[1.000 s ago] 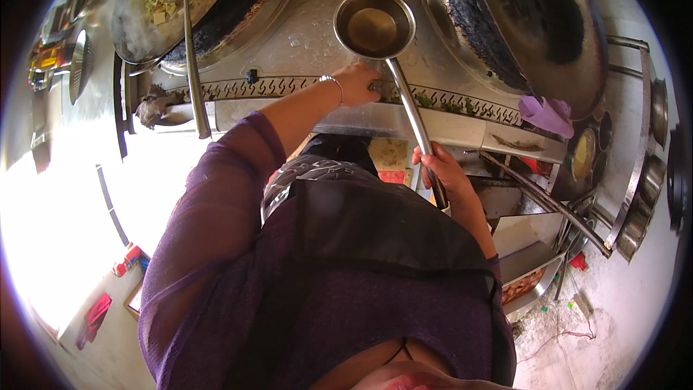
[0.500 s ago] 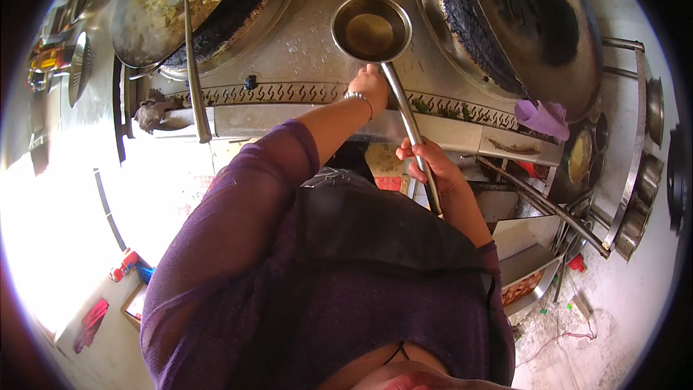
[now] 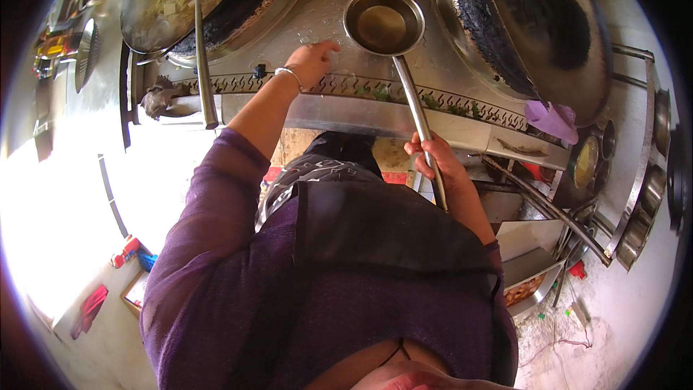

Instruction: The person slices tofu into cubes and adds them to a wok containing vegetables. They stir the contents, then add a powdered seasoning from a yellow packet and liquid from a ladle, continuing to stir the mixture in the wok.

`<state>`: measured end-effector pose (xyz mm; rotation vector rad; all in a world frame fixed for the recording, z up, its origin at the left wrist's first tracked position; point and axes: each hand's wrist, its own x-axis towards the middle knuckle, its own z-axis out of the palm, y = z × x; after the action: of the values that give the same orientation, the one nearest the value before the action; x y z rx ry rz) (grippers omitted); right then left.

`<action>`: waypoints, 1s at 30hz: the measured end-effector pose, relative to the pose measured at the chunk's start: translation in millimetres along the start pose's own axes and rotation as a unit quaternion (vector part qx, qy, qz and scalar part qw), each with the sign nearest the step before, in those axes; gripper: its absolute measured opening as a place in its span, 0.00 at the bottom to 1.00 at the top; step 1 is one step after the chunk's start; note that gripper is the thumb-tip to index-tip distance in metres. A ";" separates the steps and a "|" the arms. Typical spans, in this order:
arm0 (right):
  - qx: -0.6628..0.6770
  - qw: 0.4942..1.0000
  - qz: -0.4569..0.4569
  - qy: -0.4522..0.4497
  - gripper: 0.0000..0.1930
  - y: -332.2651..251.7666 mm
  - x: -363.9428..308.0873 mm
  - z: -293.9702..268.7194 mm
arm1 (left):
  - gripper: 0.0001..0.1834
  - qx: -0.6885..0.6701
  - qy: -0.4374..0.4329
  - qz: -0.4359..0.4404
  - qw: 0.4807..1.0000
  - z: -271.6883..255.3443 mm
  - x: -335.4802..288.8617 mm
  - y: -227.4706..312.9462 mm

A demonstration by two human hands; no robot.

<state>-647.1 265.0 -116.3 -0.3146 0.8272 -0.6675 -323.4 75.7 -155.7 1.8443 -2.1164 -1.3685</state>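
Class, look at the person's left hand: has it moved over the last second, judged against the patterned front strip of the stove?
Yes. The left hand has moved forward past the patterned strip onto the stove top, to the left of the ladle bowl.

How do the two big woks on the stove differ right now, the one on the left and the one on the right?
The left wok holds chopped food, pale and green pieces, while the right wok looks empty and dark, with a blackened rim. A long-handled utensil rests in the left wok; nothing rests in the right wok. The left hand reaches nearer the left wok; the right hand grips a ladle between them. Both are round metal woks.
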 end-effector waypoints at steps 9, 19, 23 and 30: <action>-0.019 1.000 0.016 0.011 0.14 -8.9 -3.3 -3.4 | 0.25 0.269 -0.046 0.113 0.955 46.6 -2.5 26.2; -0.026 0.999 0.017 0.008 0.14 -12.7 -6.4 -8.9 | 0.17 0.106 -0.103 0.035 0.988 18.2 -4.4 40.9; -0.022 0.998 0.019 -0.059 0.14 -17.6 -1.4 -17.6 | 0.13 0.057 0.005 0.070 0.996 -22.6 -56.2 65.6; -0.021 0.999 0.010 -0.031 0.13 -10.5 -2.6 -15.7 | 0.15 0.203 0.391 0.099 0.892 -176.6 -138.3 97.7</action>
<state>-664.7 258.7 -119.8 -0.3638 0.7844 -0.6197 -265.4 76.6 82.0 1.7719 -2.0959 -0.0598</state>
